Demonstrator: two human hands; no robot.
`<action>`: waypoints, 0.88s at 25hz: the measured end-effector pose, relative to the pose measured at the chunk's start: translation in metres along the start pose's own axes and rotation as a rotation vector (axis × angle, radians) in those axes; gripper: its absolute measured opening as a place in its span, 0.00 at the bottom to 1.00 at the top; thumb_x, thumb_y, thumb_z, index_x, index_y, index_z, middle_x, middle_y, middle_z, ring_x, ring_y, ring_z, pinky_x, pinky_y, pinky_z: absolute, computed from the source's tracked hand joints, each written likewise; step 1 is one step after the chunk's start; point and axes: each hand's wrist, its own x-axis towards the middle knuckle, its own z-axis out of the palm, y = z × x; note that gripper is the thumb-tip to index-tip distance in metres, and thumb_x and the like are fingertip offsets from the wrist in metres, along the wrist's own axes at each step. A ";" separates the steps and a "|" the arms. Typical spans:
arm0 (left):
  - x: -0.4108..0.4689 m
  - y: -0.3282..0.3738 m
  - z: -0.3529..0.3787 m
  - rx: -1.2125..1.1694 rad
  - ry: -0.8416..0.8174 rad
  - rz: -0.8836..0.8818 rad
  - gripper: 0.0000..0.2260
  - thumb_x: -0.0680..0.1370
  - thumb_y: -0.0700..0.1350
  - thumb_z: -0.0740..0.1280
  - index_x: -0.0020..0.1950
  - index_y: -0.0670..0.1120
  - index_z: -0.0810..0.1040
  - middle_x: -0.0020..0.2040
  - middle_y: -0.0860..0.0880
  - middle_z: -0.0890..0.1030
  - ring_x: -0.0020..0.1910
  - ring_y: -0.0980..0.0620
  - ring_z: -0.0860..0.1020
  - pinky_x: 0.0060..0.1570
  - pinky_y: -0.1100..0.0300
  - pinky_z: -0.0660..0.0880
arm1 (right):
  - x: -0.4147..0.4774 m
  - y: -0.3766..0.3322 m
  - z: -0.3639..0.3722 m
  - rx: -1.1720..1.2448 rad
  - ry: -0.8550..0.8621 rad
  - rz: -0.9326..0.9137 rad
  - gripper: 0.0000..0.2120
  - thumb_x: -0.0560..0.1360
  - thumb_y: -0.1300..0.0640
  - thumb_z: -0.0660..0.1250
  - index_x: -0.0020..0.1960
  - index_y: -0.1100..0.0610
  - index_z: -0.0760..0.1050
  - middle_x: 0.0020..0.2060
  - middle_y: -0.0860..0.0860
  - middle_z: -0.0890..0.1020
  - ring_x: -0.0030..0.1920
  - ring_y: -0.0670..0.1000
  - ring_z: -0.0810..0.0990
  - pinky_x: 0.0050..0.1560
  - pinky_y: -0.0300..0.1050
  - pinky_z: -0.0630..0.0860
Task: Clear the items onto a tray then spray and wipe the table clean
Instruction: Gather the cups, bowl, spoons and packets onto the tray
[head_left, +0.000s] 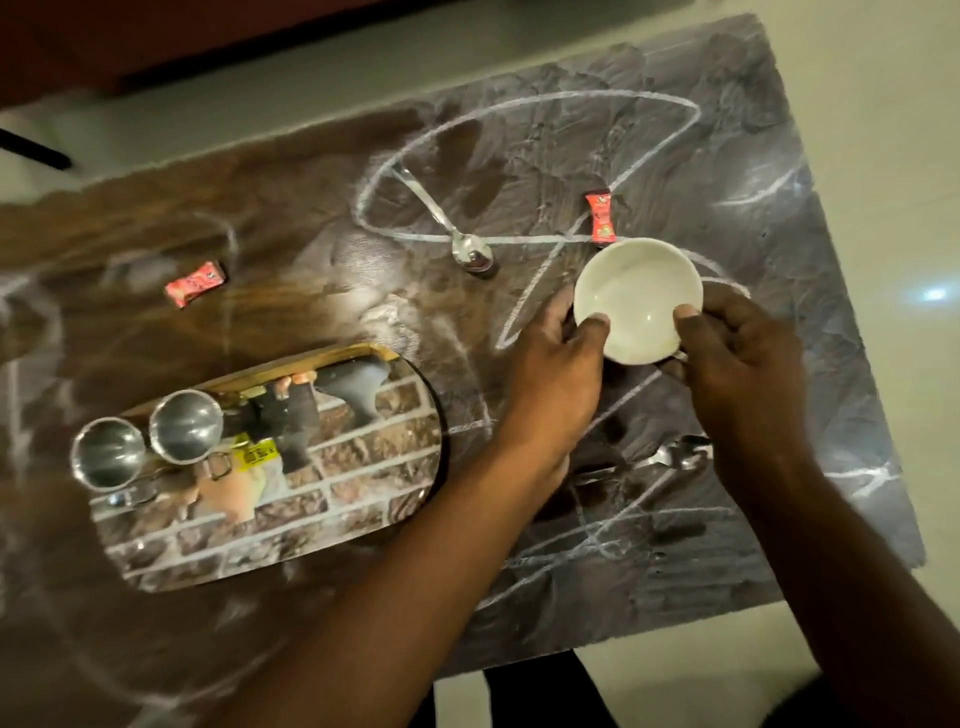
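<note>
Both hands on it now! The left hand (550, 364) and right hand (743, 374) reach forward, thumbs hooked over the near rim and fingers wrapped round the sides of the smooth, round white ceramic bowl (638, 299). It sits between them, toward the far right corner of the dark, white-veined stone table (519, 156). A shiny steel spoon (470, 249) lies to its left, and a crinkled red sachet (601, 218) is just beyond it. By the left edge is the oval brick-print tray (337, 493), carrying two round steel cups (109, 452).
</note>
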 end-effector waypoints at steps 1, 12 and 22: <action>-0.013 0.000 -0.020 -0.013 0.022 0.047 0.17 0.85 0.43 0.65 0.74 0.52 0.79 0.67 0.51 0.85 0.67 0.52 0.83 0.72 0.47 0.79 | -0.014 -0.007 0.010 -0.009 -0.007 0.002 0.09 0.84 0.54 0.68 0.62 0.51 0.83 0.49 0.48 0.90 0.52 0.49 0.89 0.56 0.58 0.86; -0.162 -0.051 -0.295 0.059 0.554 0.080 0.12 0.85 0.41 0.70 0.60 0.57 0.86 0.56 0.58 0.90 0.59 0.58 0.87 0.63 0.46 0.84 | -0.212 -0.020 0.188 -0.137 -0.532 0.105 0.05 0.80 0.56 0.74 0.49 0.47 0.83 0.43 0.41 0.89 0.41 0.42 0.89 0.39 0.39 0.85; -0.150 -0.088 -0.381 0.112 0.605 0.046 0.12 0.84 0.40 0.70 0.65 0.48 0.88 0.57 0.54 0.90 0.60 0.54 0.87 0.63 0.45 0.84 | -0.243 0.003 0.268 -0.229 -0.544 0.075 0.05 0.81 0.55 0.71 0.53 0.45 0.83 0.46 0.43 0.90 0.44 0.43 0.89 0.43 0.43 0.85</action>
